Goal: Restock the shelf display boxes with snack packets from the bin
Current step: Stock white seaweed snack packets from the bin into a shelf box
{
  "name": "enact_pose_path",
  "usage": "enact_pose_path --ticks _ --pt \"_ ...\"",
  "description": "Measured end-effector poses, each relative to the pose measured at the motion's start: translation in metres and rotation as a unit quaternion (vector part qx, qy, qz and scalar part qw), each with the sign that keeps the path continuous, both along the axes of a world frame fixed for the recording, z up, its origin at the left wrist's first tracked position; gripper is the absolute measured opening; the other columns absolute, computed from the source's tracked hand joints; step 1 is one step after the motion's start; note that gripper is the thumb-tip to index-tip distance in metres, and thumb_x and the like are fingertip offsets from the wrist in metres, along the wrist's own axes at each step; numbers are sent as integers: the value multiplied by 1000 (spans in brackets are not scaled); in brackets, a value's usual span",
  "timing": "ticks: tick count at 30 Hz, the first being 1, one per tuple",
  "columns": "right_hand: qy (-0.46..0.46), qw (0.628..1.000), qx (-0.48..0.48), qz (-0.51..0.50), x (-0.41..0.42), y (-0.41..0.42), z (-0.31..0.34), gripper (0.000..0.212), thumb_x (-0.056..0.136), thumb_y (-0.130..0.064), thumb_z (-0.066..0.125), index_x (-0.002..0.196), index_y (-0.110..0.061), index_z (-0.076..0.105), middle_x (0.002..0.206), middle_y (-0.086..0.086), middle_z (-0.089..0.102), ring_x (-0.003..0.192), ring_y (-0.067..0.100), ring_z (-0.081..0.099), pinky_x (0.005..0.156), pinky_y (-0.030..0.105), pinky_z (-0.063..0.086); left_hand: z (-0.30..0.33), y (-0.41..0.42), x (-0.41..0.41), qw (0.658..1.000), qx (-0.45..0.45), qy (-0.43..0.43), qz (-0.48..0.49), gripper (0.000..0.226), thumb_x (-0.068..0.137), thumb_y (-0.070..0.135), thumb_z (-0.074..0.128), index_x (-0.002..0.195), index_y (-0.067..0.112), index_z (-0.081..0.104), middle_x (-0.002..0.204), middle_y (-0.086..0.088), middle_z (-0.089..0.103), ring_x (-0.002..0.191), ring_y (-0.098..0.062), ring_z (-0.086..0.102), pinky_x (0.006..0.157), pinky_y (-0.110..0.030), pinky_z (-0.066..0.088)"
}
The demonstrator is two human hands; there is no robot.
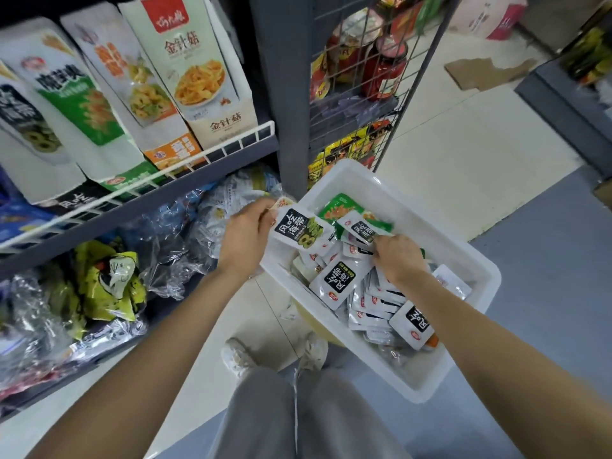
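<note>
Two hands over white bin (470,260). Left hand (246,231) grips black-and-white packet (299,231) at bin's near-shelf rim; right hand (397,256) pinches another packet (362,230) among loose packets inside. Display boxes (195,71) on shelf above.

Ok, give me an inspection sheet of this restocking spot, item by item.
Surface: pale tiled floor.
Job's things: white bin of black-and-white snack packets; display boxes on upper shelf.
Clutter: clear bagged stock on the lower shelf; torn cardboard on the floor.
Hands: left hand holds a packet at the bin rim; right hand fingers pinch another packet in the bin.
Cables: nothing seen.
Surroundings: wire rack holding jars.
</note>
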State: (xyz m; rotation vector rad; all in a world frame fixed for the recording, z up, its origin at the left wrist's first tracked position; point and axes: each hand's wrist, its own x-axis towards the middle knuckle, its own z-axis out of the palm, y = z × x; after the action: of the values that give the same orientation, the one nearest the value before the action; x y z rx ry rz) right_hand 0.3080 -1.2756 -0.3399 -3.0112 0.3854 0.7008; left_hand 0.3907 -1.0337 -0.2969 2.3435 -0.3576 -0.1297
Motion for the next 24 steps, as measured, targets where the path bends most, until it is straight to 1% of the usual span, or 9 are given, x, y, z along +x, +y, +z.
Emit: enact_pose_path --ticks 3,7,9,11,14,16,18,21,24 --pt "-46 989 104 -94 6 3 19 13 93 -10 47 100 -5 57 89 12 61 75 25 57 64 30 48 13 9 1 1000 6 -1 19 22 95 11 51 112 7 63 98 -10 69 79 -17 56 70 -23 41" --pt "-117 916 315 -220 26 15 51 15 79 1 60 91 -6 62 84 9 61 69 18 53 54 26 38 35 24 10 999 2 -2 38 21 96 12 51 111 7 64 99 -11 69 84 -22 61 72 -24 42" --pt "-115 872 418 -228 38 30 69 23 74 6 64 93 -6 58 85 10 62 69 18 53 55 25 38 46 34 17 999 1 -5 51 19 96 13 50 107 8 65 93 -10 70 81 -22 63 68 -23 41" --pt "-100 831 504 -213 49 49 87 42 73 11 63 107 -9 51 96 12 64 81 21 60 64 28 47 58 45 22 998 2 -7 63 18 96 13 51 105 9 65 89 -8 69 75 -20 59 63 -21 36" --pt "-85 780 596 -170 66 78 110 61 74 19 59 119 -20 49 100 6 67 88 13 66 70 27 55 79 65 25 997 -19 -15 69 17 96 14 51 104 9 66 88 -8 69 72 -21 58 66 -30 42" --pt "-78 741 650 -149 78 98 122 50 79 17 58 108 -23 56 95 4 70 82 12 68 68 25 56 94 81 27 996 -32 -27 72 18 95 14 52 105 7 66 87 -5 67 76 -21 59 67 -27 41" --pt "-72 715 676 -164 90 119 134 33 85 3 61 106 -22 62 97 5 71 80 18 68 67 30 55 109 101 30 996 -39 -35 78 20 95 16 53 108 7 66 87 -5 67 79 -20 61 65 -23 40" --pt "-73 689 695 -191 109 154 152 8 89 -7 61 94 -12 64 78 4 68 59 13 64 52 25 52 128 134 35 993 -47 -57 94 21 95 18 54 109 9 66 88 -3 68 79 -15 61 63 -13 41" --pt "-77 715 680 -144 128 189 166 24 85 -4 65 101 -20 59 91 6 71 77 20 68 68 34 56 151 171 40 987 -43 -91 123 26 95 19 54 116 8 64 90 -1 67 77 -9 59 61 -7 39"
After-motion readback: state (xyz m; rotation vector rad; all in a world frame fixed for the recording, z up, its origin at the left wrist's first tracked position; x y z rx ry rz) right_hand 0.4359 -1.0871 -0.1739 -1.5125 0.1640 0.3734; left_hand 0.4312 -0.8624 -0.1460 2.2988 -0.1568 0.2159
